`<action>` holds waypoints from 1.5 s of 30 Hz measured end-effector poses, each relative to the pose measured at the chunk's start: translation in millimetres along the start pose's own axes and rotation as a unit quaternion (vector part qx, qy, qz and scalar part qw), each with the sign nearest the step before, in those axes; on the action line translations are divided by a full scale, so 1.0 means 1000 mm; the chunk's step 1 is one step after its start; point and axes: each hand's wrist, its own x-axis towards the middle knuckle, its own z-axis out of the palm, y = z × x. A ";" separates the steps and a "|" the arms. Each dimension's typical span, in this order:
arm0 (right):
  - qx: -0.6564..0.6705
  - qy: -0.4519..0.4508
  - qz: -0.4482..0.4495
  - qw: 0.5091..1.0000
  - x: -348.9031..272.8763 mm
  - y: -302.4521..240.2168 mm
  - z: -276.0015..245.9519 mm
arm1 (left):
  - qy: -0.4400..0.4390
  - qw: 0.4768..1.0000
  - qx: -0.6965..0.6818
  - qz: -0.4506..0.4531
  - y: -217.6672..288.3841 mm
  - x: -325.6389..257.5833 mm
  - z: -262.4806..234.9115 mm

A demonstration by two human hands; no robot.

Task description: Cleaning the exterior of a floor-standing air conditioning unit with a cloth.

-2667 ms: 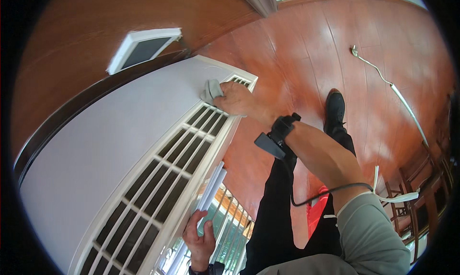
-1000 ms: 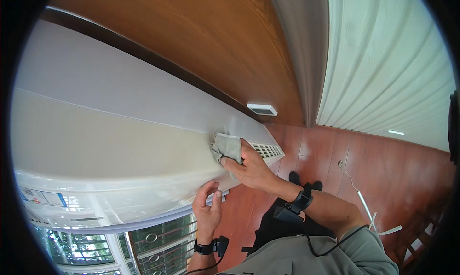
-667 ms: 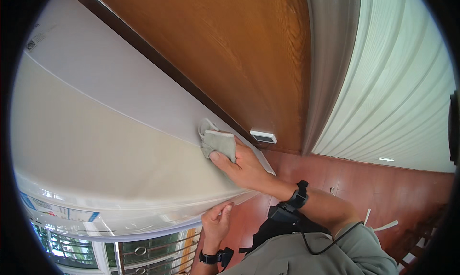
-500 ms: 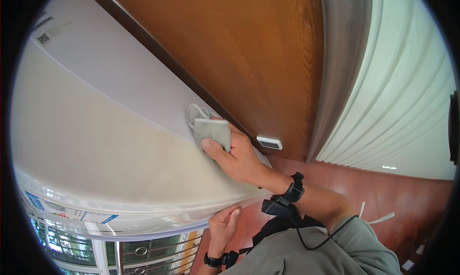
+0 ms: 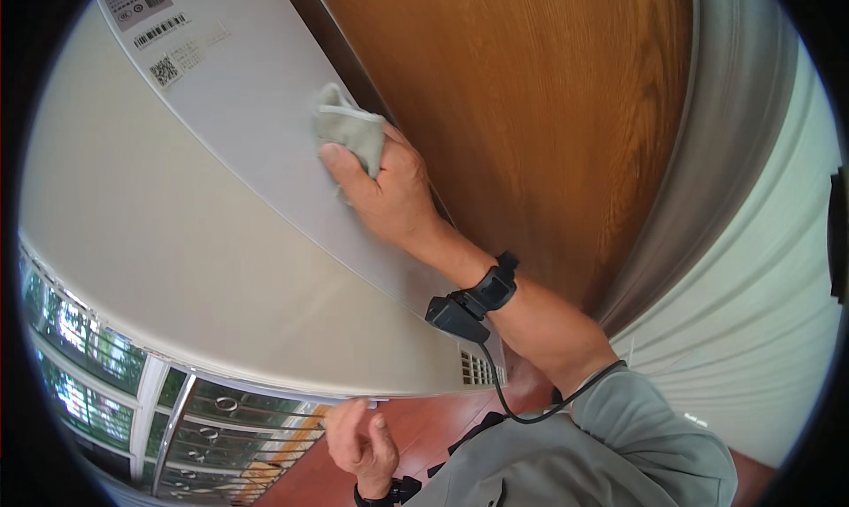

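A folded grey cloth (image 5: 352, 134) with a pale edge is gripped in my right hand (image 5: 389, 184), thumb on one side. The hand presses it flat on the whitish side panel (image 5: 265, 127) of a tall, cream-fronted appliance (image 5: 177, 215), close to the dark strip along that panel. Below the appliance's front edge, my left hand (image 5: 361, 441) is raised with its fingers loosely bent and apart, holding nothing. Each wrist wears a black strap, and a black cable runs from the right one.
Stickers and a printed code (image 5: 164, 71) mark the side panel. A slotted vent (image 5: 476, 368) sits at the appliance's lower end. Beside it stands a brown wood-grain door (image 5: 531, 109), then a pale pleated curtain (image 5: 752, 312). A barred window (image 5: 221, 419) lies at lower left, over reddish flooring (image 5: 416, 432).
My right hand and the cloth have shifted up along the side panel, away from the front edge. My left hand has loosened from a pinch. The view has turned, bringing more stickers into sight.
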 end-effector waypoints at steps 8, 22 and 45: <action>-0.177 -0.029 0.357 0.917 -0.134 0.125 -0.045 | 0.113 0.979 0.166 0.042 0.027 0.007 0.010; -0.112 -0.048 0.626 0.771 -0.266 0.137 -0.091 | 0.116 0.979 0.160 0.049 0.027 0.019 0.034; 0.003 -0.009 -0.231 0.973 0.090 -0.042 0.041 | 0.124 0.970 0.195 0.078 0.001 0.011 0.051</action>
